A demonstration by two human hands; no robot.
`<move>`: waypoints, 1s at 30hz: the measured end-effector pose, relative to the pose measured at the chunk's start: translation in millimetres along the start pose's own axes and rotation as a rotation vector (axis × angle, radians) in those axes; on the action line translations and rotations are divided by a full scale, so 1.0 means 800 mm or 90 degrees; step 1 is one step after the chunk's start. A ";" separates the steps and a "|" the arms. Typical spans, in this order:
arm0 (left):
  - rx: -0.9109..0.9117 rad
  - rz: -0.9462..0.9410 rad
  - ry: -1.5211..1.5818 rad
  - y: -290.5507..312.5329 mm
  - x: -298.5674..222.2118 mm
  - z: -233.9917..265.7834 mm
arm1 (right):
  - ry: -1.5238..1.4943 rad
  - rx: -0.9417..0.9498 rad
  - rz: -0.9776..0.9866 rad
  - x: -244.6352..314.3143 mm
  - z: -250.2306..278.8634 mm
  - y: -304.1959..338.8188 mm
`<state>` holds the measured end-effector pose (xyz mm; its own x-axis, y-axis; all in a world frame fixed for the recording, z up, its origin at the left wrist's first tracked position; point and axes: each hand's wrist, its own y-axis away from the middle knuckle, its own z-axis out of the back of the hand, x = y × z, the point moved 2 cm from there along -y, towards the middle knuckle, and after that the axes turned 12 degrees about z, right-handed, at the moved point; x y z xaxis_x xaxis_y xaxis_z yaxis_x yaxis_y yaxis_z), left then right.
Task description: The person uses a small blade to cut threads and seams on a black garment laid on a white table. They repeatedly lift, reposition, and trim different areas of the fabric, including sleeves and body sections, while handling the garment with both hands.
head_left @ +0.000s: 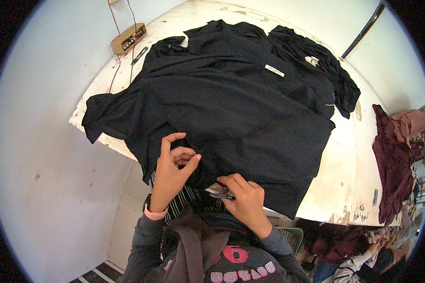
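A black garment (pixel 241 104) lies spread over the table in front of me, its sleeves out to the sides. A small white label (pixel 274 70) shows on it. Above its near edge is my left hand (pixel 172 167). Its thumb and a curled finger come together in a pinch, with the index finger raised; whatever is between them is too small to make out. Low and to the right, by the garment's near edge, my right hand (pixel 245 197) is closed around small metal thread snips (pixel 216 190), blades pointing left.
The white, stained table (pixel 337 179) stretches right. A brown box with knobs (pixel 129 38) and cables stands at the far left, near a dark slim tool (pixel 139 55). Maroon garments (pixel 389 165) hang over the right side. Another person's arm (pixel 359 262) is at lower right. A white wall (pixel 42 141) closes the left.
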<state>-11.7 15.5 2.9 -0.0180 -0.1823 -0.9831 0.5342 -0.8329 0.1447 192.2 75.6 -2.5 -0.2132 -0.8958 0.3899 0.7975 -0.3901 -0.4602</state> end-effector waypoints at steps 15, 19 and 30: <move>0.096 -0.100 0.539 -0.063 -0.012 0.078 | -0.132 -0.295 -0.114 -0.170 0.135 -0.074; 0.040 -0.119 0.456 -0.117 -0.061 0.121 | -0.194 -0.365 -0.178 -0.193 0.159 -0.064; 0.008 -0.029 0.145 -0.145 -0.037 0.126 | -0.041 -0.362 -0.199 -0.209 0.151 -0.058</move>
<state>-158.3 64.9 26.2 0.1504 -0.0228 -0.9884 0.5271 -0.8439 0.0997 259.4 268.9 50.2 -0.3382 -0.7146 0.6124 0.2769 -0.6975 -0.6610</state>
